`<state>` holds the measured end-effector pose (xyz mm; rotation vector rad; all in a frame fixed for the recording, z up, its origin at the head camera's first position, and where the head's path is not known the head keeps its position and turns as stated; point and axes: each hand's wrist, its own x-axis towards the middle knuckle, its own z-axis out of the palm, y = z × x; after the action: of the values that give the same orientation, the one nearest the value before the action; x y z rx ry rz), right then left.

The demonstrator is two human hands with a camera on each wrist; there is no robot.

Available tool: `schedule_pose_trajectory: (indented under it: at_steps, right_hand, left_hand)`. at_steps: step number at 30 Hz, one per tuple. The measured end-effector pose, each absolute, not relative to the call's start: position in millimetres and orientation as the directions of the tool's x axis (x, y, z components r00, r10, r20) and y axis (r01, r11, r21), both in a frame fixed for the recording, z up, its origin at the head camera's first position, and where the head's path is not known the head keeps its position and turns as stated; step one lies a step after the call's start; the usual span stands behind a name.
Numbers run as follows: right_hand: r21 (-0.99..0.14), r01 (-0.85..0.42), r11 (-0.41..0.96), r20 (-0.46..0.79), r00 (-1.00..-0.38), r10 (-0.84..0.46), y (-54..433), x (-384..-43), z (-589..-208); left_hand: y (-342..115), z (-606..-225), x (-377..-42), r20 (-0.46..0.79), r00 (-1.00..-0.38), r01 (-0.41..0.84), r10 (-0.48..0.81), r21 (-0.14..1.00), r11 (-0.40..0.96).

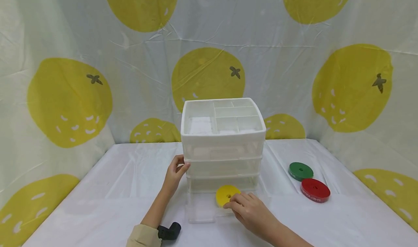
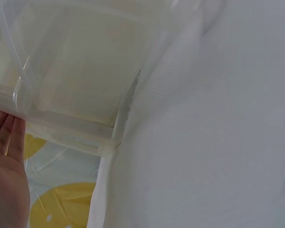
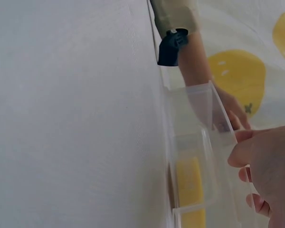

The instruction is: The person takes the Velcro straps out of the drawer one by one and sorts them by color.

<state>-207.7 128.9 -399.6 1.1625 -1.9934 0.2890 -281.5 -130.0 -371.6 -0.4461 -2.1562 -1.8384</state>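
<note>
A white drawer cabinet (image 1: 223,129) with a compartment tray on top stands in front of me. Its clear bottom drawer (image 1: 200,216) is pulled out. Inside it lies a round yellow roll (image 1: 225,194) with a hole in the middle; the right wrist view shows the roll (image 3: 190,183) low behind the clear front panel. My right hand (image 1: 249,210) is at that panel's top rim, thumb in front and curled fingers over the edge, above the roll. My left hand (image 1: 174,174) rests against the cabinet's left side, fingers extended along its edge (image 2: 9,135).
On the white-covered table (image 1: 130,178), a green roll (image 1: 300,171) and a red roll (image 1: 315,190) lie at the right. A black device (image 1: 169,231) is at the left sleeve. Behind hangs a white curtain (image 1: 143,69) with yellow fruit prints.
</note>
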Motion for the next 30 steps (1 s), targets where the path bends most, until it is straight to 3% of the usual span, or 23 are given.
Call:
schedule_pose_trajectory:
  at_steps: [19, 25, 30]
  right_hand:
    - [0.141, -0.859, 0.493, 0.725, -0.249, -0.642, 126.3, -202.0, -396.1]
    - [0.097, -0.879, 0.467, 0.695, -0.276, -0.664, 127.0, -200.1, -396.0]
    - [0.118, -0.911, 0.396, 0.686, -0.213, -0.695, 127.8, -201.1, -396.3]
  left_hand:
    - [-129.5, -371.2, -280.8, 0.401, -0.915, 0.403, 0.048, 0.902, 0.156]
    - [-129.1, -371.3, -280.4, 0.397, -0.917, 0.399, 0.044, 0.902, 0.164]
    - [-128.6, -370.1, -279.7, 0.390, -0.920, 0.391, 0.040, 0.906, 0.160]
